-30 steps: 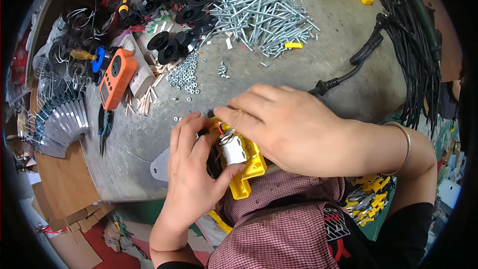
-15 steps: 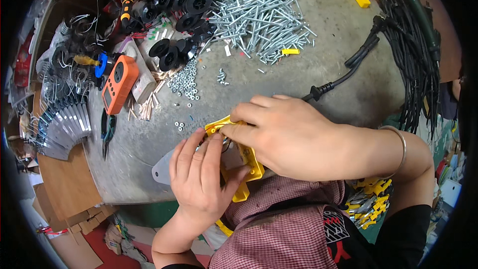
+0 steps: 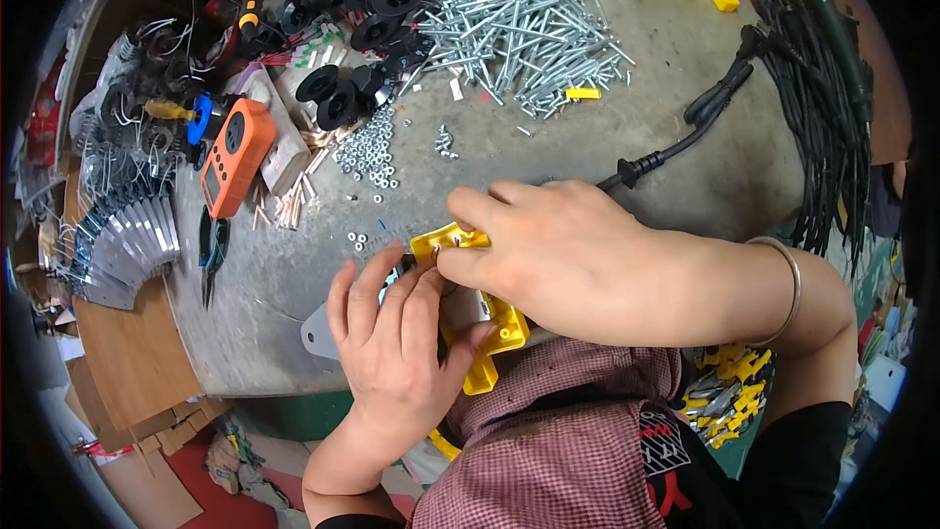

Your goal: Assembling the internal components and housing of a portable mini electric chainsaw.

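Observation:
A yellow plastic housing [image 3: 507,331] lies open side up near the table's front edge, with wires and a pale part inside. My left hand [image 3: 397,353] is closed around its left side, thumb on the near part and fingertips reaching over the inside. A flat grey metal plate [image 3: 318,335] with a hole sticks out from under that hand. My right hand [image 3: 563,260] is bent over the housing's far end, one digit pressed inside beside the left fingertips. Whatever it pinches there is hidden. A black power cord [image 3: 641,171] runs up to behind the right hand.
Long screws [image 3: 529,29] are heaped at the back, with nuts [image 3: 367,157] and black spools [image 3: 338,103] left of them. An orange meter [image 3: 238,159] and pliers [image 3: 211,255] lie left. Bundled black cords [image 3: 818,127] hang over the right edge. Yellow parts [image 3: 725,397] sit below.
The right fingers have shifted slightly and curled more at the housing's far end, exposing more of its inside. The left hand keeps its hold. The whole view has shifted a little.

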`<state>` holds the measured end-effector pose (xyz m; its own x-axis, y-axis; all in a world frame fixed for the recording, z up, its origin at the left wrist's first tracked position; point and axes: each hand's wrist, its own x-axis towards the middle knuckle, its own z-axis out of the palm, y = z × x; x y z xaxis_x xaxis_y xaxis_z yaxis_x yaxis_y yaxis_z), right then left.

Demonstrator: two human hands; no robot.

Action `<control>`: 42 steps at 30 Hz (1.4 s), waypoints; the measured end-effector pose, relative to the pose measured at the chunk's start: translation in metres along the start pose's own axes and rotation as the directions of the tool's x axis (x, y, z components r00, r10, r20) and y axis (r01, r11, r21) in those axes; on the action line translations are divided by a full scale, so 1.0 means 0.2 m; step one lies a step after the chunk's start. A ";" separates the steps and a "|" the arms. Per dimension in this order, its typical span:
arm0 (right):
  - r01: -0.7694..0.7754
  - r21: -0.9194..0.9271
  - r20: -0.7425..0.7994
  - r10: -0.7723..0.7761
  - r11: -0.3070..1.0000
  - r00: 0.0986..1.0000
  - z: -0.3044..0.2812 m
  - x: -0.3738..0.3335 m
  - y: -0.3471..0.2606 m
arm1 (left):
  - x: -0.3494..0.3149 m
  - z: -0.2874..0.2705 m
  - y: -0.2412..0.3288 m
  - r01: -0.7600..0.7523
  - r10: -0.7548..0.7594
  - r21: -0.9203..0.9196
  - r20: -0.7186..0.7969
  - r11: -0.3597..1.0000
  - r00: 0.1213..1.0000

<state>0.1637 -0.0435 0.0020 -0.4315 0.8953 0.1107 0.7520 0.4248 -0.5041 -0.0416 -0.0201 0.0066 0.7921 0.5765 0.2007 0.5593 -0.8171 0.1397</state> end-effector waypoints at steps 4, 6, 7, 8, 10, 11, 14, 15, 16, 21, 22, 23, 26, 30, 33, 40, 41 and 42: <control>-0.038 0.023 0.024 0.037 0.999 0.999 0.00 -0.01 0.01 | 0.00 0.00 0.01 0.024 -0.024 -0.015 0.035 1.000 0.999; -0.013 0.083 -0.131 0.024 0.996 0.991 0.00 -0.06 0.03 | 0.02 0.01 -0.02 0.117 -0.112 -0.237 0.032 0.965 0.993; -0.006 0.087 -0.127 0.017 0.996 0.992 -0.04 -0.09 0.05 | 0.01 0.01 -0.02 0.125 -0.121 -0.234 0.034 0.964 0.992; -0.034 0.131 -0.170 0.056 0.991 0.984 -0.11 -0.13 0.08 | 0.01 0.01 -0.02 0.126 -0.125 -0.256 0.020 0.958 0.992; -0.106 0.065 -0.264 0.120 0.992 0.957 -0.17 -0.26 0.16 | 0.01 -0.01 -0.01 0.079 -0.074 -0.204 0.035 0.976 0.997; -0.165 -0.044 -0.320 0.142 0.985 0.937 -0.19 -0.33 0.20 | 0.01 -0.02 0.00 0.083 -0.078 -0.204 0.030 0.976 0.996; -0.275 -0.302 -0.311 0.178 0.913 0.934 -0.18 -0.46 0.27 | 0.04 -0.03 0.04 0.071 -0.061 -0.186 0.062 0.980 0.996; -0.276 -0.316 -0.307 0.178 0.908 0.935 -0.19 -0.47 0.29 | 0.04 -0.03 0.05 0.056 -0.044 -0.163 0.079 0.985 0.996; -0.262 -0.233 -0.285 0.192 0.936 0.939 -0.20 -0.47 0.31 | 0.05 -0.03 0.06 0.041 -0.028 -0.141 0.094 0.989 0.995; -0.074 0.238 -0.236 0.132 0.968 0.963 -0.23 -0.51 0.24 | 0.01 -0.01 0.09 0.130 -0.115 -0.180 0.090 0.975 0.989; -0.033 0.172 -0.275 0.080 0.985 0.958 -0.21 -0.51 0.21 | 0.01 0.01 0.09 0.113 -0.107 -0.151 0.046 0.982 0.993; -0.044 0.121 -0.260 0.074 0.992 0.963 -0.19 -0.51 0.21 | 0.00 0.02 0.10 0.101 -0.101 -0.120 0.003 0.988 0.995; -0.104 0.180 -0.177 0.136 0.978 0.975 -0.18 -0.51 0.23 | -0.01 0.08 0.09 0.164 -0.170 -0.174 -0.017 0.971 0.985; -0.126 0.119 -0.223 0.151 0.985 0.963 -0.18 -0.52 0.22 | 0.00 0.05 0.11 0.227 -0.239 -0.312 -0.002 0.923 0.971; -0.140 0.145 -0.172 0.164 0.979 0.971 -0.20 -0.52 0.22 | 0.01 0.03 0.11 0.272 -0.281 -0.376 0.030 0.886 0.959; -0.167 0.207 -0.003 0.171 0.964 0.985 -0.26 -0.51 0.23 | -0.01 0.03 0.12 0.270 -0.283 -0.407 0.029 0.872 0.959; -0.164 0.208 -0.001 0.168 0.964 0.986 -0.27 -0.50 0.22 | -0.02 0.04 0.12 0.273 -0.289 -0.406 0.022 0.872 0.957; -0.127 0.198 -0.009 0.131 0.972 0.991 -0.29 -0.49 0.22 | -0.02 0.04 0.12 0.279 -0.297 -0.399 0.017 0.873 0.955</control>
<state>0.2675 -0.1039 0.0186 -0.3246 0.9445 0.0511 0.6872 0.2726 -0.6734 -0.0301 -0.0423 0.0007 0.5945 0.7930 0.1334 0.6116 -0.5536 0.5652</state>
